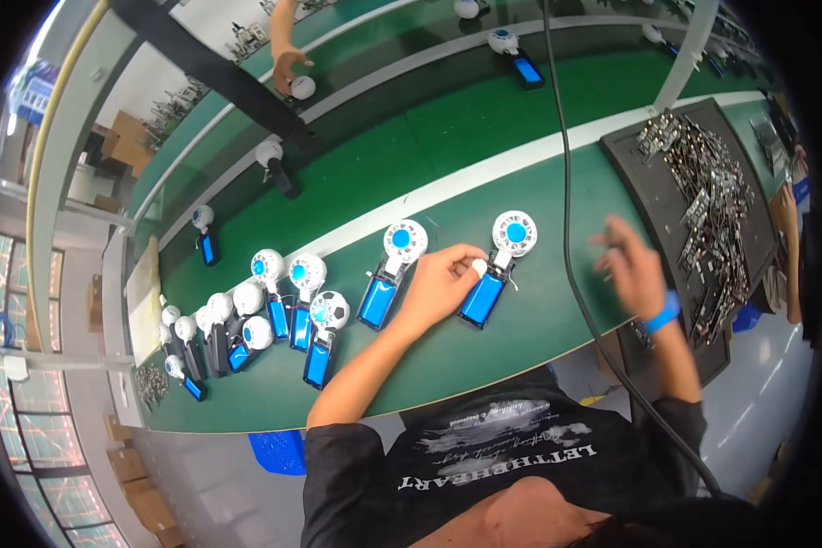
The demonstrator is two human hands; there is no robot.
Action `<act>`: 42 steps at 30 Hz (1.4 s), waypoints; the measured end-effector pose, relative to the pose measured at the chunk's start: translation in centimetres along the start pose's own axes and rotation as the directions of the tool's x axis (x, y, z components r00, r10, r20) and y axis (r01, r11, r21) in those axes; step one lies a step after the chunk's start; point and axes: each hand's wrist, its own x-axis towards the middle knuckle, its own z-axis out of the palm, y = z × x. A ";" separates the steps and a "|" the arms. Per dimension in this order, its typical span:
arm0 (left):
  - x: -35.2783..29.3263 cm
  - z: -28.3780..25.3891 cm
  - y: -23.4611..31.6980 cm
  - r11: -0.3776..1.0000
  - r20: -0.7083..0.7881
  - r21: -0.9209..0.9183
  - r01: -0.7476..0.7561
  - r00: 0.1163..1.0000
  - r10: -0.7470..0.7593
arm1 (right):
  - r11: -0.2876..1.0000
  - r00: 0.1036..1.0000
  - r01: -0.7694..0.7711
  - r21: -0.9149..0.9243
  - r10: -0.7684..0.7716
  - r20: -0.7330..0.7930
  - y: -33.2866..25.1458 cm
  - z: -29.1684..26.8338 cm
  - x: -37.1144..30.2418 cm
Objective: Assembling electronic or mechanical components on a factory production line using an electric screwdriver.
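On the green bench, an opened handheld fan [482, 300] lies with its blue battery bare and its round white head pointing away from me. My left hand [447, 279] is closed at its neck, thumb and fingers pinched together. A small white spot shows at the fingertips; I cannot make out what it is. My right hand [626, 269], blurred by motion, hovers to the right of the fan, apart from it, with a blue band on the wrist. Just left of my left hand lies a second fan [380, 300], its blue battery also exposed.
Several more fans [318, 352] cluster at the bench's left. A dark tray [767, 219] heaped with circuit boards [703, 201] stands at right. A black cable [568, 183] hangs between my hands. Beyond runs a green conveyor [411, 137] carrying fans; another person's hand [289, 68] touches one.
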 end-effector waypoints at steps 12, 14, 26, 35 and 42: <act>1.5 1.9 -1.9 0.929 -0.138 -0.002 -0.370 0.920 0.366 | 0.831 0.977 -0.215 0.513 0.182 0.114 -4.5 12.0 -2.6; 1.6 2.1 -2.2 0.904 -0.180 0.009 -0.427 0.889 0.421 | 0.836 0.985 -0.174 0.520 0.153 0.084 -4.4 12.3 -2.6; -0.2 3.0 0.1 0.882 -0.159 0.111 -0.458 0.868 0.471 | 0.839 0.970 -0.202 0.505 0.244 -0.018 -5.0 13.1 -1.9; -0.1 4.0 2.1 0.698 -0.052 0.471 -0.539 0.773 0.632 | 0.992 0.984 -0.016 0.121 0.038 -0.174 -6.7 12.8 -2.5; -0.1 5.2 2.7 0.594 0.041 0.571 -0.567 0.742 0.669 | 0.995 0.986 -0.072 -0.062 0.062 -0.154 -8.1 12.5 -3.3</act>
